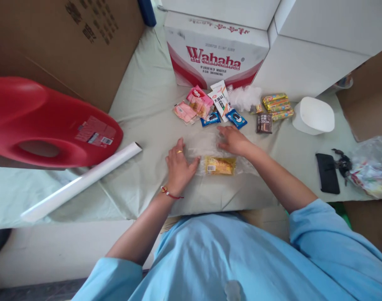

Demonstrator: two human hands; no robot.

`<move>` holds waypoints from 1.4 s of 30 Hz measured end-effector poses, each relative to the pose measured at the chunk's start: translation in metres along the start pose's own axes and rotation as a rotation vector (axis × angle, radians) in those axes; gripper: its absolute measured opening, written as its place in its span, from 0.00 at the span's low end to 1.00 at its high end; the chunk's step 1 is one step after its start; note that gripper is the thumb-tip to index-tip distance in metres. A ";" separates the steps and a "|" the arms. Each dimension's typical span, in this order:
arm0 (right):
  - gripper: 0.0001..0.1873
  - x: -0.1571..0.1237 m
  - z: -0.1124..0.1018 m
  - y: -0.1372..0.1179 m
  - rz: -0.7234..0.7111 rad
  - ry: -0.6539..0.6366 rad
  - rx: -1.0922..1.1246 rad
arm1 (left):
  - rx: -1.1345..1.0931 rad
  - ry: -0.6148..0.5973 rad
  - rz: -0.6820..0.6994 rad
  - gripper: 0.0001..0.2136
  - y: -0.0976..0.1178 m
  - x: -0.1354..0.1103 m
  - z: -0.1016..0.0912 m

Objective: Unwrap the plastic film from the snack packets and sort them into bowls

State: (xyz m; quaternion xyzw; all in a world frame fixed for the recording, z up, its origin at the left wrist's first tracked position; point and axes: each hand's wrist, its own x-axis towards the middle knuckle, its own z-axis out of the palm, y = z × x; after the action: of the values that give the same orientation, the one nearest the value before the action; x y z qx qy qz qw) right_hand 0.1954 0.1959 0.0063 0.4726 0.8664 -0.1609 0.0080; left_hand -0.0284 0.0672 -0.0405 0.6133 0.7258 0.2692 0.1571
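A clear plastic bag [206,144] lies flat on the pale green cloth [147,113] in front of me, with a yellow snack packet [220,165] inside or on it. My left hand [179,164] rests flat on the bag's left edge, fingers stretched out. My right hand [234,140] lies palm down on the bag's upper right part, fingers extended. Just beyond the hands sit several small snack packets: pink ones [193,106], a white carton [220,102], blue ones [236,118], a brown cocoa bar [264,123] and yellow-green packs [278,106].
A Wahaha water carton [214,52] stands at the back. A large red jug [43,125] and a white roll [84,180] lie at left. At right are a white tub [313,116], a black phone [327,173], keys [343,162] and a filled plastic bag [371,167].
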 end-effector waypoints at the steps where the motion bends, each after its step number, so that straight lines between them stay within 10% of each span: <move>1: 0.39 0.007 0.003 -0.003 0.048 -0.031 -0.008 | 0.001 -0.019 -0.006 0.41 0.002 0.003 0.002; 7: 0.12 0.007 -0.008 -0.014 0.098 -0.141 0.153 | 0.039 -0.062 -0.082 0.40 0.006 0.017 0.010; 16: 0.22 -0.086 -0.004 -0.052 -0.280 -0.121 -0.104 | 0.028 -0.043 -0.031 0.06 0.000 0.017 0.006; 22: 0.27 -0.128 0.024 -0.058 -0.174 -0.059 -0.148 | -0.122 -0.079 0.081 0.04 -0.012 0.009 -0.018; 27: 0.27 -0.136 0.032 -0.072 -0.080 -0.037 -0.125 | -0.365 -0.182 0.047 0.04 0.021 -0.003 -0.032; 34: 0.24 -0.136 0.055 -0.076 -0.048 0.016 -0.055 | -0.355 -0.297 0.234 0.10 0.072 -0.022 -0.011; 42: 0.26 -0.154 0.050 -0.033 -0.063 0.135 0.385 | -0.004 -0.341 0.490 0.21 0.057 -0.043 0.009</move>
State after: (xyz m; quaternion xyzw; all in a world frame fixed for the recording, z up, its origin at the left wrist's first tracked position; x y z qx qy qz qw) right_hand 0.2463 0.0397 -0.0066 0.4477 0.8327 -0.2916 -0.1456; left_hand 0.0313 0.0329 -0.0188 0.8062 0.5187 0.1936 0.2084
